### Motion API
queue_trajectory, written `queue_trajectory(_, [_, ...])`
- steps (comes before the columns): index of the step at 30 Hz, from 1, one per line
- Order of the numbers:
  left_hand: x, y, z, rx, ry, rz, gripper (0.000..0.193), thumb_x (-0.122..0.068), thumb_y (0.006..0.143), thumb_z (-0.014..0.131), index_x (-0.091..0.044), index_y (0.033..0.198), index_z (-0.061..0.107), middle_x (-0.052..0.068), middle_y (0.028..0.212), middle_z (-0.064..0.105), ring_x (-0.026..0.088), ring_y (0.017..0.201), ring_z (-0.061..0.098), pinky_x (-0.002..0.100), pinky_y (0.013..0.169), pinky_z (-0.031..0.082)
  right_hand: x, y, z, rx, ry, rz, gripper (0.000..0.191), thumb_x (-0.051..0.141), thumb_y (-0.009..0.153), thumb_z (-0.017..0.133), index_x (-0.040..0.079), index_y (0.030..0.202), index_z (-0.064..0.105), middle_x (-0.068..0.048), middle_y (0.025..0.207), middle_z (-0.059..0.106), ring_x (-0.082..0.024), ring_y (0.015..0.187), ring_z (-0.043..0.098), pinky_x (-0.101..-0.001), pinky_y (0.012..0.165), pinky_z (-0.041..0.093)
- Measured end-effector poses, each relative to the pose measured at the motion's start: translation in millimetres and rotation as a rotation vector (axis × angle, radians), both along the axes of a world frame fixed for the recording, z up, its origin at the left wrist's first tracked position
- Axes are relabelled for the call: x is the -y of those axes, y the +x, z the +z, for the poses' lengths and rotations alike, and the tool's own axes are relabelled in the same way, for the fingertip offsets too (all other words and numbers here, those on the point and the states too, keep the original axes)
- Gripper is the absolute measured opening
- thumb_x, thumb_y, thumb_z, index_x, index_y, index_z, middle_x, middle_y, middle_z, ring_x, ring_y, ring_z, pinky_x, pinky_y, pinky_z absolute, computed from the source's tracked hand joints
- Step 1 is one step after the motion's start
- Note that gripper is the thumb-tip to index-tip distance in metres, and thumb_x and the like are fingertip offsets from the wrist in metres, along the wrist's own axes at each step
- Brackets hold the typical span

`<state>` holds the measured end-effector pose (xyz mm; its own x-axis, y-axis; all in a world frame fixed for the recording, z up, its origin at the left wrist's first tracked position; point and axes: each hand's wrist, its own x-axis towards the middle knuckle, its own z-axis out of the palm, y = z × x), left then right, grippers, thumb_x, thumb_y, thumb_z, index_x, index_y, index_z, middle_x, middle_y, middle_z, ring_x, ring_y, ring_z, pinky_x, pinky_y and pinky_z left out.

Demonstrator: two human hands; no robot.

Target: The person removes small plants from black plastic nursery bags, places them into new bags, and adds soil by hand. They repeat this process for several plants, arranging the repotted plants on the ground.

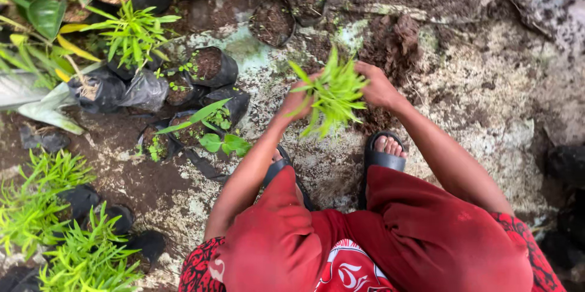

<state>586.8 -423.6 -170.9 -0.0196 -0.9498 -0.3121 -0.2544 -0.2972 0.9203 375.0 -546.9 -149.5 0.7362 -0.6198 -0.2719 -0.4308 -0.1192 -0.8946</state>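
Arms outstretched, left hand (297,100) and right hand (377,86) around green seedling (333,94)

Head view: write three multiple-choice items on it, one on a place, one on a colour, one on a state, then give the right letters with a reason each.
1. Where does the green seedling sit?
A. between both hands
B. in a black bag
C. on the red lap

2. What colour are the sandals?
A. white
B. black
C. yellow

3. How is the left hand?
A. flat on the ground
B. resting on a knee
C. closed on the seedling's stems

Answers: 1 A, the right hand and left hand flank it above the ground; 2 B, black straps cross the toes; 3 C, its fingers wrap the leafy stems.
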Motion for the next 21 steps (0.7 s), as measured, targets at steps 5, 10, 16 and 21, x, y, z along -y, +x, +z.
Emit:
queue_trajectory(5, [-17.6,-15.6,29.0,0.168,-0.14,-0.059,0.043,-0.021,0.099,0.068,-0.013,0.141,0.062,0.008,0.153,0.053,0.034,0.143,0.047,0.044,0.117,0.041,-37.3,-24.5,22.8,-0.101,-0.108,0.033,0.04,0.011,0.08,0.079,0.001,0.117,0.068,-0.017,0.116,0.065,-0.034,0.113,0.065,-0.0436,0.1,0.052])
queue_trajectory(10, [-31.7,-28.4,35.3,0.247,-0.214,-0.12,0.034,-0.021,0.101,0.064,-0.018,0.135,0.068,0.003,0.146,0.061,0.034,0.141,0.052,0.043,0.111,0.048,-80.8,-38.6,26.7,0.015,-0.215,-0.139,0.056,0.003,0.073,0.078,-0.003,0.126,0.064,-0.025,0.128,0.056,-0.042,0.117,0.059,-0.0462,0.098,0.051])
queue_trajectory(16, [-45.4,-40.2,0.3,0.331,-0.407,-0.096,0.032,-0.007,0.101,0.063,-0.016,0.13,0.071,0.005,0.138,0.067,0.029,0.135,0.06,0.041,0.11,0.054,-90.2,-31.5,2.2,-0.112,-0.21,-0.226,0.041,-0.001,0.076,0.079,-0.003,0.113,0.061,-0.021,0.11,0.06,-0.04,0.106,0.063,-0.0437,0.092,0.053])
queue_trajectory(21, [-50.2,-54.0,-11.1,0.401,-0.438,-0.043,0.036,0.004,0.103,0.057,-0.014,0.13,0.072,0.005,0.139,0.069,0.027,0.132,0.064,0.036,0.104,0.052,-94.7,-32.1,-10.9,-0.098,-0.355,-0.215,0.031,-0.002,0.082,0.076,-0.002,0.11,0.062,-0.022,0.114,0.061,-0.042,0.109,0.063,-0.0466,0.097,0.053])
